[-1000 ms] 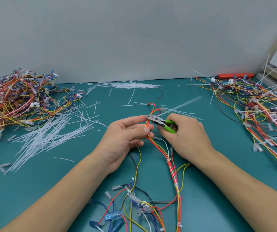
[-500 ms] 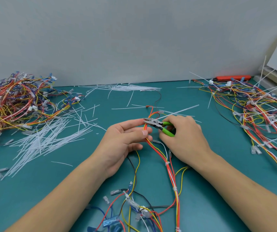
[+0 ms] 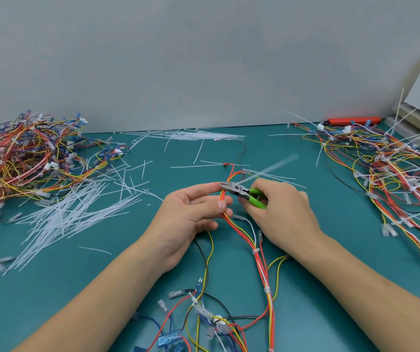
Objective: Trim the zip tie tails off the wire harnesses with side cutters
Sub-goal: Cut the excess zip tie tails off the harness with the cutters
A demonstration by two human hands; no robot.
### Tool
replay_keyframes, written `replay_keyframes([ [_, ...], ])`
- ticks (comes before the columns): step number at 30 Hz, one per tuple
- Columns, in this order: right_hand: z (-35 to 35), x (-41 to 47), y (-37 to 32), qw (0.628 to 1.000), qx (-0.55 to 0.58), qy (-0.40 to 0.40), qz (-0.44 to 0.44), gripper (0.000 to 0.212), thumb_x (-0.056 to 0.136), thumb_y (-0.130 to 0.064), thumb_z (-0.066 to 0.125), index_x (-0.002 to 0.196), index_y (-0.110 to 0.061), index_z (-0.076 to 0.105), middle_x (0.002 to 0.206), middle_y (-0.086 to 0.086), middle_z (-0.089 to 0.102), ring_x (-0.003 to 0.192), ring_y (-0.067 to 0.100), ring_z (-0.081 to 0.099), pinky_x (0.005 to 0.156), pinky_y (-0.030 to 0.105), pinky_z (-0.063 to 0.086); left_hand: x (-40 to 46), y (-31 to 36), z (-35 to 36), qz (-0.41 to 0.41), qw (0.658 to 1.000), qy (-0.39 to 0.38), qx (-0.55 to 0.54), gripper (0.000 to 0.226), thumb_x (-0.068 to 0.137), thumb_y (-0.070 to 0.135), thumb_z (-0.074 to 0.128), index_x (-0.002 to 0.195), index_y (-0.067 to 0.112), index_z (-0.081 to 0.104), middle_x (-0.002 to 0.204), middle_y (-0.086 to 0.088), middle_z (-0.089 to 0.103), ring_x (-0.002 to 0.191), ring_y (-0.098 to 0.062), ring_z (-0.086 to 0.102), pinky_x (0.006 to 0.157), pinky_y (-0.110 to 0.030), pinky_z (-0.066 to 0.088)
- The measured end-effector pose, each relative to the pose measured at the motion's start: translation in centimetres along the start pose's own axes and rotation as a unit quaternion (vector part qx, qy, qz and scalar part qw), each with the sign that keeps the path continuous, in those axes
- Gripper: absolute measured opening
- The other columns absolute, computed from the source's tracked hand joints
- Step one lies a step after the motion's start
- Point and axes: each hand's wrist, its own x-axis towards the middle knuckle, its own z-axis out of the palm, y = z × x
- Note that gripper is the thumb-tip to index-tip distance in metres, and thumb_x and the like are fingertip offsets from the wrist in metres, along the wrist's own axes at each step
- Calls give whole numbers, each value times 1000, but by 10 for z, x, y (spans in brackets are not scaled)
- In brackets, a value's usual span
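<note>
Broadly, the teal work mat [image 3: 305,313] is split into zones, which looks like a sorting scheme: a big tangled heap of multicoloured wire harnesses [image 3: 20,158] lies at the far left, and a second heap with long white tie tails sticking out [image 3: 394,174] sprawls at the right, probably the untrimmed stock. Between the left heap and the hands lies a fan of cut white plastic zip tie tails [image 3: 71,214], apparently swept there to stay clear of the working spot.

At the centre runs the red, orange and yellow wire harness in hand [image 3: 262,265], stretched toward the person along the mat. The left hand [image 3: 191,214] pinches its upper part between thumb and curled fingers, seemingly to steady the bundle. The right hand [image 3: 280,209] is wrapped round the green handles of the small side cutters [image 3: 242,193], whose steel nose points left at the bundle just above the left thumb. A blurred white zip tie tail [image 3: 269,167] slants up to the right from the cutter nose; whether it is severed yet I cannot tell.
</note>
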Motion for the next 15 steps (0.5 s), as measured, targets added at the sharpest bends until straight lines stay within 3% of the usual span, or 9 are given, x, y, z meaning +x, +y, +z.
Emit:
replay_keyframes([
  [5,-5,1,-3,1000,-7,-15,-15,4,89,-34,65,90,-33,62,81,-13,59,91,17,54,87,39,42,1,0,0,-1,1000,1,-2,38,85,3,74,122,11,69,109,-15,77,88,-19,76,56,-19,52],
  [15,-6,0,-6,1000,-12,-26,-6,18,88,-32,64,105,-35,66,95,-15,62,102,17,53,97,41,41,0,0,0,-1,1000,1,2,38,86,3,74,123,11,69,109,-14,77,88,-19,76,57,-19,52],
])
